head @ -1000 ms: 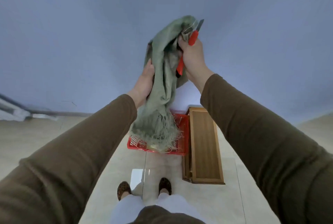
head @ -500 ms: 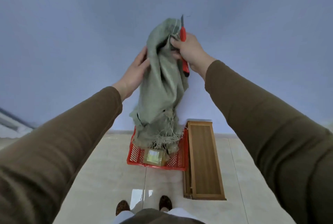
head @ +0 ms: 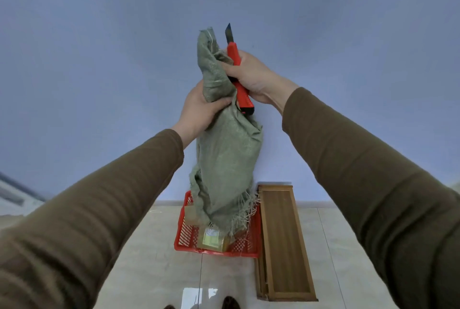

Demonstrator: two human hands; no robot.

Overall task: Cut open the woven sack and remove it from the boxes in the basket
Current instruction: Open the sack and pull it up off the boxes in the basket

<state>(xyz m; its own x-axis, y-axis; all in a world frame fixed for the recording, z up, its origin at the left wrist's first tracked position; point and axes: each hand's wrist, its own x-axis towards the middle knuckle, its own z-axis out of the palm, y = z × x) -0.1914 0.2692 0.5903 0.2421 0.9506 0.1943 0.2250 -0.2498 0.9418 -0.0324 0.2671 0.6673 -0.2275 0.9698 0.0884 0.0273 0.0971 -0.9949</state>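
A green woven sack (head: 227, 159) hangs upright in the air, its frayed cut end dangling over a red plastic basket (head: 189, 239) on the floor. My left hand (head: 199, 107) grips the sack's upper part from the left. My right hand (head: 251, 75) holds the top of the sack together with a red utility knife (head: 239, 77), its blade pointing up. Yellowish boxes (head: 212, 239) lie uncovered in the basket below the sack.
A long wooden panel (head: 283, 241) lies on the tiled floor right of the basket, against a blue wall (head: 99, 60). My shoes (head: 230, 303) show at the bottom edge. A pale ledge (head: 12, 196) is at far left.
The sack has been lifted higher and hangs straighter, baring the boxes in the basket. My left hand closed round the sack. The knife turned so its blade points upward.
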